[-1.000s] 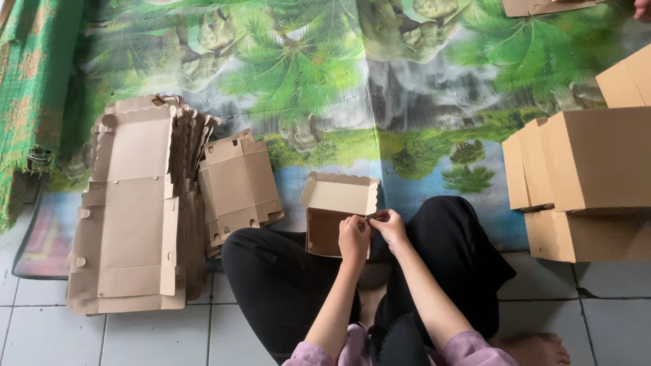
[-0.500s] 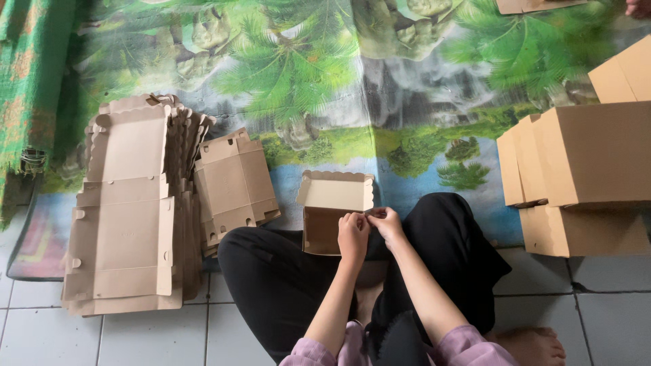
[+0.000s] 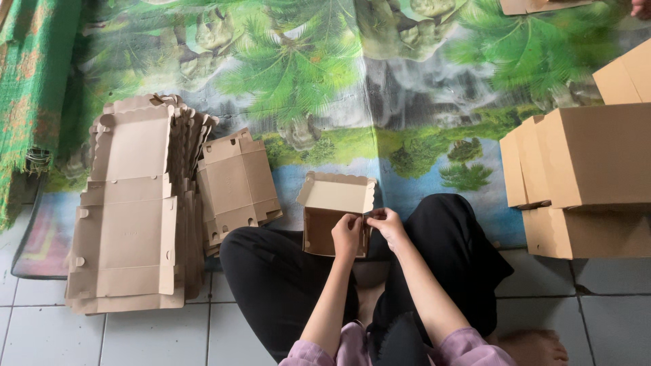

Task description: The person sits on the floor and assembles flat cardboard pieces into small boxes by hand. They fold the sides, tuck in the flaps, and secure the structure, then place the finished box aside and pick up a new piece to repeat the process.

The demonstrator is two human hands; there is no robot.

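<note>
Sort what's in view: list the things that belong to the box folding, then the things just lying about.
In the job: half-folded box, left hand, right hand, flat cardboard blanks, smaller flat blanks, finished boxes.

Lying about: palm-print mat, green cloth.

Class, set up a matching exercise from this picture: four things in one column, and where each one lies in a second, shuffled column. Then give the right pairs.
Things
1. half-folded box
2. tall stack of flat cardboard blanks
3. finished boxes
4. green cloth

Places
A. far left edge
B. piled at the right
C. between both hands
D. left of the knee, on the floor

Pairs: 1-C, 2-D, 3-B, 4-A
</note>
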